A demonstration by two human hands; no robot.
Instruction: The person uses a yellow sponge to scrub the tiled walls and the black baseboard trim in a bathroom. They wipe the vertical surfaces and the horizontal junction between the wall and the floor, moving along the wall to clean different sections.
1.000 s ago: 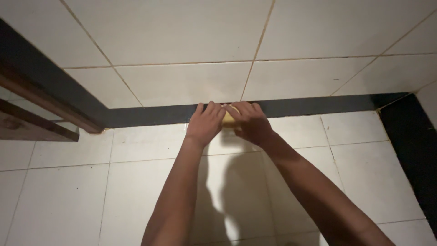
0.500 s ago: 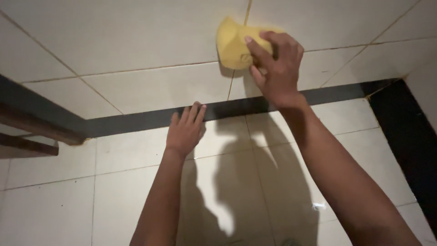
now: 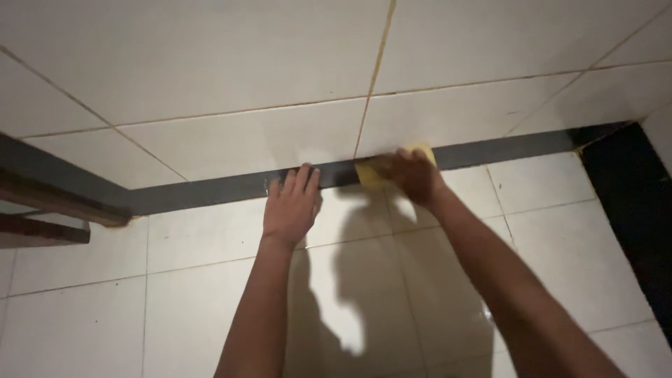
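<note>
Your right hand (image 3: 413,175) is closing over a yellow sponge (image 3: 374,175) and pressing it against the dark tile band (image 3: 210,192), the landmark strip running across the white tiled wall (image 3: 245,77) from lower left to upper right. The sponge is sitting right on that band, at the point where a vertical grout line (image 3: 374,70) is coming down to meet it. Only the sponge's left end and a sliver of its top edge are showing; your fingers are covering the rest.

Your left hand (image 3: 292,206) is lying open and flat, palm to the wall, fingertips resting on the band's lower edge and the heel of the hand on the white tile below the band. It is holding nothing. It is sitting near the sponge, along the band to the sponge's left, with a short stretch of bare band between them.

The sponge's long side is lying along the band, so the band's own direction is the line it is set on. Your right hand is the nearer one, already on it.

Compared with half a second ago, the sponge is now down on the band; then your right hand was holding it well above the band on the upper white tile. Your left hand is staying in about the same spot on the band.
</note>
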